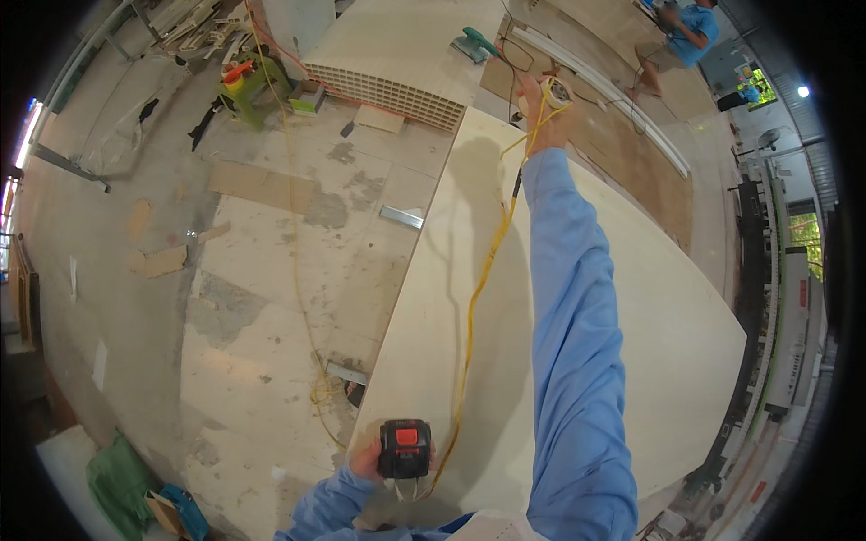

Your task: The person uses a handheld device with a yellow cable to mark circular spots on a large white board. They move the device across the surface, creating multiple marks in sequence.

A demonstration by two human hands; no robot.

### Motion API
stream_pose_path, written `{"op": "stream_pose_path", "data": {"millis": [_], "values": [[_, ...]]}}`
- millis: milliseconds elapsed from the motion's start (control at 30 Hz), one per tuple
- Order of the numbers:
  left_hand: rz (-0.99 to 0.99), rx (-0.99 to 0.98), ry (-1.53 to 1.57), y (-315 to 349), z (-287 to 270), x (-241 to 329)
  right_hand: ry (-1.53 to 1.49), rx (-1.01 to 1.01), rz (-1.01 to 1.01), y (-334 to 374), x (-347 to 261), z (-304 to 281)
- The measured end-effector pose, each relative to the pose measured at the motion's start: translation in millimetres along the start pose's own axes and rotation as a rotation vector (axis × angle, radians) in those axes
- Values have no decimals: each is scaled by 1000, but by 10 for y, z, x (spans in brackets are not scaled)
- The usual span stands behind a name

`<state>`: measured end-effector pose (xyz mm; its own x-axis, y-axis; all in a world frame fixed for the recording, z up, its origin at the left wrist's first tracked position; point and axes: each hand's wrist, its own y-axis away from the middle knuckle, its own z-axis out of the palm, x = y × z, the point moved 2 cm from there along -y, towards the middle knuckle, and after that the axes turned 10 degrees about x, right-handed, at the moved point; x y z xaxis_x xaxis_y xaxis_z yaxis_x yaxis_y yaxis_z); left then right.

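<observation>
- Head view: grips, in left hand (pixel 365 460), a black boxy pack (pixel 405 460) with red patch, by the near left edge of a pale board (pixel 677 343).
- Closes right hand (pixel 546 128) around a pale round thing (pixel 557 93), exact kind unclear, near the board's far end.
- Shows a yellow cord (pixel 488 270) running from there down toward the pack.
- Shows, left of the board, a patchy, stained floor (pixel 343 261) with cardboard pieces (pixel 161 261).
- Beyond, shows stacked hollow panels (pixel 388 97), a green stool (pixel 257 104), a person (pixel 693 36) in blue; at right, a long machine (pixel 787 343).
</observation>
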<state>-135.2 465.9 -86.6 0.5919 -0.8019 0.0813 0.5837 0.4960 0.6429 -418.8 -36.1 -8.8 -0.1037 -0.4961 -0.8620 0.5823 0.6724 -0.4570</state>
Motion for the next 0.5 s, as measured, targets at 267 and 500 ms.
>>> {"op": "stream_pose_path", "data": {"millis": [267,500], "values": [[-45,-171,-34,28,-125,-112,62,-42,-18,-1,238,54],[-117,-114,-29,57,-167,-140,56,-52,-85,-13,346,64]]}}
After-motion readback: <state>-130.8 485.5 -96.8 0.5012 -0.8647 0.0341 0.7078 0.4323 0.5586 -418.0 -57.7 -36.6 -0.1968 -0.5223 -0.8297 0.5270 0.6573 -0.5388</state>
